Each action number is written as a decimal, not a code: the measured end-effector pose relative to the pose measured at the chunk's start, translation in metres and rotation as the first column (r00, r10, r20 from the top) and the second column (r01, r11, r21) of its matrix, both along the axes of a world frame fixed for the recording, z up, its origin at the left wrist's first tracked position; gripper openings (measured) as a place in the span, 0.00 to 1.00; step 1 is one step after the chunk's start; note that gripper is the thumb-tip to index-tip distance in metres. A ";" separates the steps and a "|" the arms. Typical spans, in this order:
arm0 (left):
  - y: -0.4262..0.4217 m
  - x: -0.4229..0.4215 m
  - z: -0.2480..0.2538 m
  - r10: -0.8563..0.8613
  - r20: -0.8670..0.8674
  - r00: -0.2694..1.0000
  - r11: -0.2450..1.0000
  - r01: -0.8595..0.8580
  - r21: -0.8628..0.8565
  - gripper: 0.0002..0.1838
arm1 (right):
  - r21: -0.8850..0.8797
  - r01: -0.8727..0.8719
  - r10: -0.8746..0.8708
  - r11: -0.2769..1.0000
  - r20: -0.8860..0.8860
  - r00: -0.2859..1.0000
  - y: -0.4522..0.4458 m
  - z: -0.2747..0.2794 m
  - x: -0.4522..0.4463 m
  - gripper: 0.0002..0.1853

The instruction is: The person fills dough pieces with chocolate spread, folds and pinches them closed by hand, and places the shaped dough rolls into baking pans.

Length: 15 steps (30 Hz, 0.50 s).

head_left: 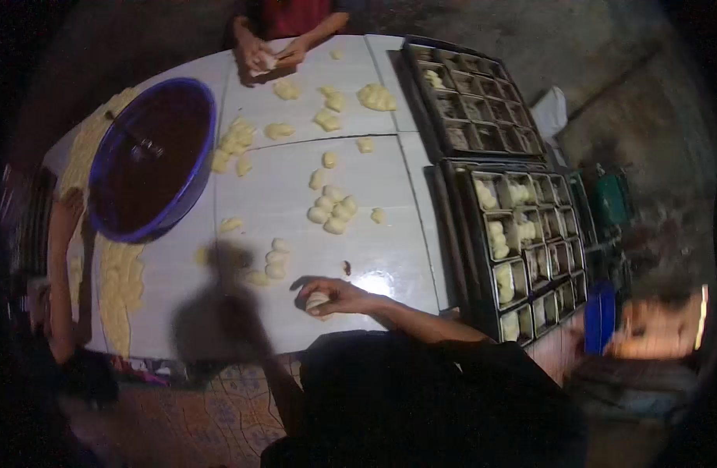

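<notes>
My right hand [327,296] is curled around a pale dough ball [318,301] near the front edge of the white table. My left hand [238,313] is over the table to the left, dark in shadow; its fingers cannot be made out. Between and beyond my hands lies a short row of smooth dough balls [276,259]. Farther in sits a cluster of rounded dough balls [333,209]. Rougher dough pieces [237,137] are scattered toward the far side. A small dark bit [346,267] lies just beyond my right hand.
A blue basin [210,148] of brown filling stands at left, beside flattened dough strips [121,288]. Divided metal baking tins [530,234], some holding dough, line the right edge. One co-worker's hands [269,58] work dough opposite; another person's hand [68,207] is at far left.
</notes>
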<state>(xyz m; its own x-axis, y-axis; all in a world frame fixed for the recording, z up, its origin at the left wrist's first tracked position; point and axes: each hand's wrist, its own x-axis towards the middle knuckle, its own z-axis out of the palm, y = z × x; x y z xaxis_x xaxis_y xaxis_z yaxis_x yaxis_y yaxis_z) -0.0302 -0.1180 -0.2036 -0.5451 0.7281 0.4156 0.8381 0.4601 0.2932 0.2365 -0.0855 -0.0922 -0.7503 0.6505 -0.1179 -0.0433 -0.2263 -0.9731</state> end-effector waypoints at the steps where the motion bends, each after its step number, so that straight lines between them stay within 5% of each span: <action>1: 0.001 -0.002 -0.001 -0.023 -0.001 1.000 0.999 0.023 0.031 0.15 | -0.155 0.029 -0.032 0.987 -0.018 0.999 -0.016 0.032 0.022 0.20; 2: 0.004 -0.003 0.000 -0.041 0.004 0.999 0.998 0.041 0.050 0.15 | -0.225 0.115 -0.100 0.967 0.079 0.992 -0.032 0.042 0.046 0.20; 5: 0.014 0.004 0.001 -0.059 0.037 0.998 0.994 0.056 0.089 0.15 | -0.043 0.466 -0.463 0.884 0.060 0.884 -0.071 0.092 0.146 0.23; 8: 0.049 0.043 0.001 -0.193 0.057 0.980 0.976 0.186 0.112 0.15 | 0.353 0.708 -0.785 0.611 0.389 0.483 -0.100 0.158 0.247 0.23; 9: 0.054 0.047 0.005 -0.218 0.051 0.975 0.971 0.211 0.114 0.15 | 0.717 0.586 -0.926 0.377 0.284 0.249 -0.108 0.142 0.291 0.19; 11: 0.062 0.054 0.008 -0.256 0.040 0.966 0.961 0.249 0.119 0.16 | 0.875 0.392 -0.938 0.285 0.339 -0.075 -0.126 0.129 0.351 0.19; 12: 0.064 0.057 0.008 -0.264 0.039 0.964 0.959 0.257 0.122 0.16 | 0.751 0.578 -0.895 0.319 0.439 -0.078 -0.133 0.107 0.377 0.21; 14: 0.063 0.058 0.008 -0.265 0.036 0.964 0.958 0.259 0.122 0.16 | 0.816 0.377 -0.821 0.438 0.534 -0.201 -0.139 0.087 0.391 0.21; 15: 0.059 0.057 0.007 -0.261 0.034 0.965 0.960 0.255 0.117 0.16 | 0.761 0.178 -0.748 0.624 0.647 -0.149 -0.142 0.077 0.402 0.23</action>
<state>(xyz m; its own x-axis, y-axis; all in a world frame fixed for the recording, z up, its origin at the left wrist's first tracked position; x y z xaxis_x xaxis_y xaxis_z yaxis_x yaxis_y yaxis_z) 0.0263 -0.0590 -0.1963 -0.3664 0.7978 0.4788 0.9075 0.1927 0.3733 0.6381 -0.2271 -0.0150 0.3421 0.9397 0.0048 0.9128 -0.3311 -0.2392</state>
